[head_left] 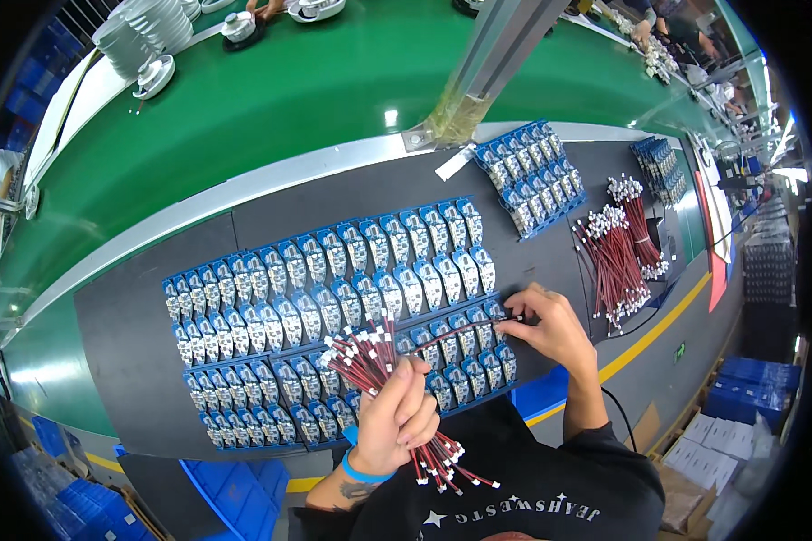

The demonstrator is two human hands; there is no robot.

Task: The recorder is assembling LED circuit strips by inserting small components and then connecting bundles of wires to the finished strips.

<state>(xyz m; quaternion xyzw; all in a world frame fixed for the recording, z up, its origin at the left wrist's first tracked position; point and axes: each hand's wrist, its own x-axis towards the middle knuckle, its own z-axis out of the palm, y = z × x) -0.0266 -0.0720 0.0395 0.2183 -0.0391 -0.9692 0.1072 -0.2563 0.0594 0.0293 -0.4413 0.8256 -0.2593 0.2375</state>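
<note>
While the left hand was curled snugly around a bundle of dark red wires, the right hand worked at the near right part of the spread of boards. The left fingers were folded closed over the middle of the bundle, so that white plugs fanned out above the fist and more hung below it, in front of the person's black shirt. A blue wristband circled the left wrist. The right thumb and forefinger were brought together on the end of a single wire, which ran leftward across the boards toward the bundle; its plug seemed to sit at those fingertips, though it was too small to tell whether it touched a board.

Under and beyond both hands, blue panels of small boards lay side by side in long rows on a black mat. Past the right hand, another group of panels lay at an angle near the foot of a metal post, and a smaller stack lay farther right. Between that stack and the right hand rested a loose pile of red wires with white ends. A green surface stretched along the far side.
</note>
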